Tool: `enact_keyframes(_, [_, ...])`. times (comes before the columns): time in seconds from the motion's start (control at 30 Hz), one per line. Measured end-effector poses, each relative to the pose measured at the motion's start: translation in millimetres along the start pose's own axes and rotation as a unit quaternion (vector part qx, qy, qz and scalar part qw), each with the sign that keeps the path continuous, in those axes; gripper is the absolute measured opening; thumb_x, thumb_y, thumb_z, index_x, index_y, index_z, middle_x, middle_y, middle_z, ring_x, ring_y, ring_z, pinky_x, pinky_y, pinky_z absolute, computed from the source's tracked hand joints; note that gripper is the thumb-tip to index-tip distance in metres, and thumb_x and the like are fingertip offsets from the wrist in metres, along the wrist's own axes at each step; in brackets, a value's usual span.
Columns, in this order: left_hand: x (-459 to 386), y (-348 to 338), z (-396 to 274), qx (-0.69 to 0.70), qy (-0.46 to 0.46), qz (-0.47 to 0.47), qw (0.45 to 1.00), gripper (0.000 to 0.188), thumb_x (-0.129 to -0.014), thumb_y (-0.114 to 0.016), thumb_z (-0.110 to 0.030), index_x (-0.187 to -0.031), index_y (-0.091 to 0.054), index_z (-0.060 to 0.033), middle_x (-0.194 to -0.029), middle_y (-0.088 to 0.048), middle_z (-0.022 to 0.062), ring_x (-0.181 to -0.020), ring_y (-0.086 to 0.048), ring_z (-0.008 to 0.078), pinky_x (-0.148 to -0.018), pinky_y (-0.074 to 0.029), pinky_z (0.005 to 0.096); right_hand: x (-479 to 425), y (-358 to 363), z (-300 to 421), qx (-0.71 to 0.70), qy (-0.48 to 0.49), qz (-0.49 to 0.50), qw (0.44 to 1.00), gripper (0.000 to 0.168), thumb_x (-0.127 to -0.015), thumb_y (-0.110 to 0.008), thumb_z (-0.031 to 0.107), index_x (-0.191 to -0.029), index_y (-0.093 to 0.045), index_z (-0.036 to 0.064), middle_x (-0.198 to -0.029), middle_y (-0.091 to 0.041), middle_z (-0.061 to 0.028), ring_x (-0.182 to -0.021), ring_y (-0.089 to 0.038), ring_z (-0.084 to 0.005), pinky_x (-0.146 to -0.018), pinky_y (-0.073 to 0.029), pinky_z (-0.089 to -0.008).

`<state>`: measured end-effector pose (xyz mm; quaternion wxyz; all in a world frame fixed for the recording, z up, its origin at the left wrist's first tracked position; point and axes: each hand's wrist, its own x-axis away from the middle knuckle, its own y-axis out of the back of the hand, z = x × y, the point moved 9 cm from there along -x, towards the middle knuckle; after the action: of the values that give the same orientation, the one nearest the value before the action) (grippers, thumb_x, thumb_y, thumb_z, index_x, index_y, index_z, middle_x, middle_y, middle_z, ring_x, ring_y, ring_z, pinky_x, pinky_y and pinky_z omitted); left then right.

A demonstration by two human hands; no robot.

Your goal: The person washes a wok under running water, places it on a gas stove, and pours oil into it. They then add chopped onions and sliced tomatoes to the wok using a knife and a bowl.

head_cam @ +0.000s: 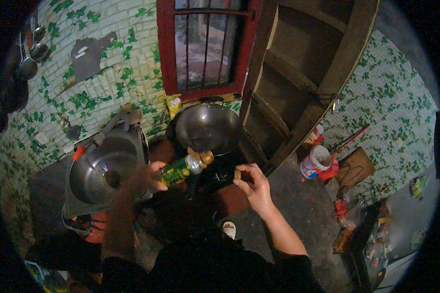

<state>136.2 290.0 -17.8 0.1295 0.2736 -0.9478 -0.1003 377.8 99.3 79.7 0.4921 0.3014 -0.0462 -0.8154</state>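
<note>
My left hand (157, 175) grips a bottle (176, 170) with a green and yellow label and a gold neck. The bottle leans to the right, its neck towards the near rim of a metal wok (207, 126). Between the thumb and fingers of my right hand (256, 187) is a small gold-coloured cap (237, 174), apart from the bottle. The wok sits over a dark stove (220, 175) below the window. A dark patch shows at the wok's bottom; I cannot tell whether it is liquid or shadow.
Left of the wok stands a stainless steel sink (91, 183) with a faucet tipped in orange (80, 152). A tall wooden shelf (293, 73) rises close on the right. Beyond it a white bucket (317, 161) stands near the wall. Ladles (29, 67) hang at the far left.
</note>
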Motion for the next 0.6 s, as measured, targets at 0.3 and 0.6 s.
enact_keyframes(0.3, [64.8, -36.0, -1.5, -0.052, -0.050, 0.003, 0.997, 0.077, -0.058, -0.084, -0.017, -0.123, -0.046, 0.0026, -0.111, -0.057, 0.0088, -0.104, -0.053, 0.0170, -0.091, -0.041, 0.0293, 7.1, -49.0, 70.8, 0.035, 0.111, 0.100, 0.988, 0.036, -0.074, -0.071, 0.009, -0.106, -0.057, 0.003, -0.102, -0.056, -0.0154, -0.092, -0.058, -0.0300, -0.077, -0.048, -0.0332])
enact_keyframes(0.6, [101.3, -42.4, -10.0, -0.037, -0.064, -0.010, 0.997, 0.072, -0.061, -0.084, -0.012, -0.121, -0.047, 0.0039, -0.109, -0.058, 0.0096, -0.102, -0.053, 0.0151, -0.090, -0.042, 0.0293, 30.2, -66.6, 91.8, 0.049, 0.119, 0.137, 0.982, 0.032, -0.075, -0.071, 0.015, -0.101, -0.058, 0.001, -0.092, -0.058, -0.0161, -0.083, -0.058, -0.0344, -0.072, -0.049, -0.0364])
